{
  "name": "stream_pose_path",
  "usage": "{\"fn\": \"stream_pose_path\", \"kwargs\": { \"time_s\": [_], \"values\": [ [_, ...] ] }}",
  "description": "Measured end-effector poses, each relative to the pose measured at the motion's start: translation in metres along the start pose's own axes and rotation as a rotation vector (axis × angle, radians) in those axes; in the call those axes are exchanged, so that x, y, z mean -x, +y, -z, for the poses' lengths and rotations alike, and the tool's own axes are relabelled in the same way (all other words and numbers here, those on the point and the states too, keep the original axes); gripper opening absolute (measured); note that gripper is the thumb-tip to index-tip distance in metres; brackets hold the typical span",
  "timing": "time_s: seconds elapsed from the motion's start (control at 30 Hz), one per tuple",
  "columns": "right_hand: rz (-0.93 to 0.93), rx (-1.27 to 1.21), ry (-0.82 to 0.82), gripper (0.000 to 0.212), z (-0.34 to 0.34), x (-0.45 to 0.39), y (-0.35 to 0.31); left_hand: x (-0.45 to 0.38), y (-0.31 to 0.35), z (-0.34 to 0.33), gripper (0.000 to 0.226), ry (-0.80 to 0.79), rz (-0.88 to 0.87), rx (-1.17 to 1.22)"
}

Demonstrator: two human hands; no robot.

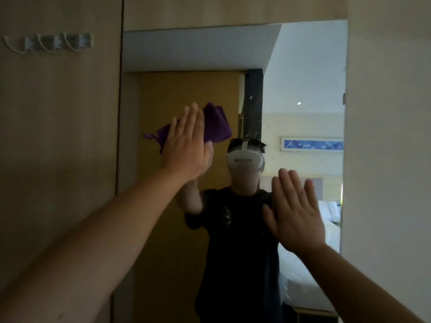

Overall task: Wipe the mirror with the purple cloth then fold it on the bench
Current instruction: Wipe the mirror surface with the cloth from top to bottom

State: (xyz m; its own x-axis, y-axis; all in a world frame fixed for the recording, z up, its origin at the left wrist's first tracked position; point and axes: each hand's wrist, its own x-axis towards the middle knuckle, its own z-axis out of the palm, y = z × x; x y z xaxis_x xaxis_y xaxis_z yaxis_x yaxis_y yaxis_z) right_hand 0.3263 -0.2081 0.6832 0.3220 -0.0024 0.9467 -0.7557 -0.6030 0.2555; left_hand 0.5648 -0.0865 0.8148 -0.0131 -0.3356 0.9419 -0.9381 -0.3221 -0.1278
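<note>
While the head camera faces the mirror (pixel 303 66), I log the left hand (pixel 186 145) raised high with its fingers (pixel 189 120) straight and held together, palm pressing the purple cloth (pixel 217 124) flat against the glass. Cloth sits in the upper left part of the mirror, bunched into folds; it sticks out above and to the right of the hand, and a small loop or tag end trails out to the left of it. Left hand is not gripping: cloth is pinned between open palm and glass, as far as I can tell from behind. Right hand (pixel 293 213) is lower and to the right, fingers extended and slightly spread, holding nothing; I cannot tell whether it touches the glass or hovers just before it. Both forearms are bare and reach in from the bottom corners of the view. Mirror is tall, set between wood-toned wall panels. On the left panel (pixel 58 136), well apart from the cloth, a row of wall hooks (pixel 49 43) is mounted high up. Reflection shows a person in a dark T-shirt wearing a white headset (pixel 245 157), a bed with white bedding (pixel 310 276) at lower right, and a long framed picture (pixel 312 144) on the far wall. Frame is dim and somewhat blurred.
</note>
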Motion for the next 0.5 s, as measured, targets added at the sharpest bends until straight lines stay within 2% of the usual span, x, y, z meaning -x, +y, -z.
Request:
{"fn": "stream_pose_path", "kwargs": {
  "time_s": [0.13,0.23,0.37,0.5],
  "values": [
    [0.035,0.012,-0.004,0.069,-0.005,0.003,0.004,-0.097,0.024,0.023,0.064,0.074,0.013,-0.019],
    [0.049,-0.012,0.024,0.066,-0.007,0.003,0.007,-0.112,0.032,0.025,0.063,0.099,-0.027,-0.026],
    [0.046,-0.110,0.055,0.056,-0.008,0.004,0.007,-0.071,0.034,0.015,0.063,0.085,-0.125,-0.020],
    [0.019,-0.248,0.107,0.051,-0.006,0.006,0.012,0.029,0.055,-0.015,0.069,0.054,-0.193,-0.028]
  ]
}}
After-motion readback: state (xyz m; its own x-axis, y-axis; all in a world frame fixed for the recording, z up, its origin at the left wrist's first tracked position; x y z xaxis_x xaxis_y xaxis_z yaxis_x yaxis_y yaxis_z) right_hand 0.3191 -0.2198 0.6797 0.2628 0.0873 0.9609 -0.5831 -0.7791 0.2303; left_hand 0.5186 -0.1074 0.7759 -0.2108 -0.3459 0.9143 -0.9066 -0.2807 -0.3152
